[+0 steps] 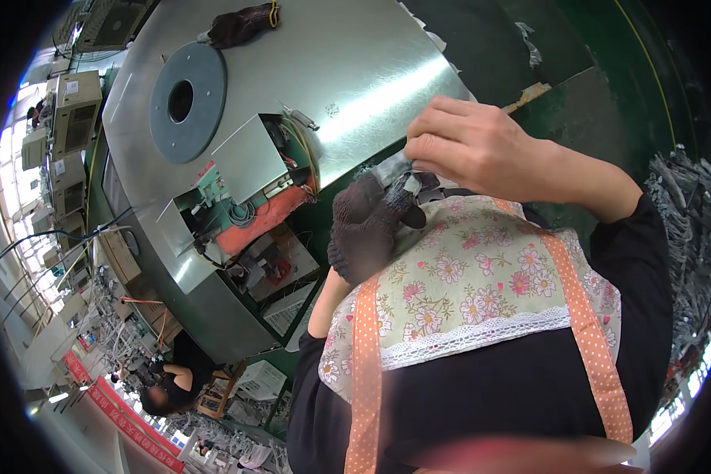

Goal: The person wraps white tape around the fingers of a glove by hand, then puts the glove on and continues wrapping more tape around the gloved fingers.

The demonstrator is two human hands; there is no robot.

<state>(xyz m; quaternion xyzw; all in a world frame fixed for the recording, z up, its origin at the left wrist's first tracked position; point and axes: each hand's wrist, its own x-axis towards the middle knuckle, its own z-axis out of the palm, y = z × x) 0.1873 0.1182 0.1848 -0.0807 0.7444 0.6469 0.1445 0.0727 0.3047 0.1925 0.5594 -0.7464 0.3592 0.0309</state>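
My left hand (363, 225) wears a dark brown knitted glove and is held in front of my apron. Its fingers point right and stand partly apart, with nothing visibly gripped; some of their far side is hidden. Grey wrapping, like tape or cloth, covers some fingertips. My bare right hand (470, 146) is closed in a pinch on a grey strip (391, 167) at one gloved finger's end. Another dark glove (245, 25), with a yellow edge and a greyish tip, lies on the far end of the metal table (355, 47).
A grey disc (188, 103) with a central hole is set on the table. Nearer me, an open metal housing (249, 158) shows wires and an orange-red panel (265, 220). Bundled grey parts (687, 229) hang at right. Another person (170, 387) sits at lower left.
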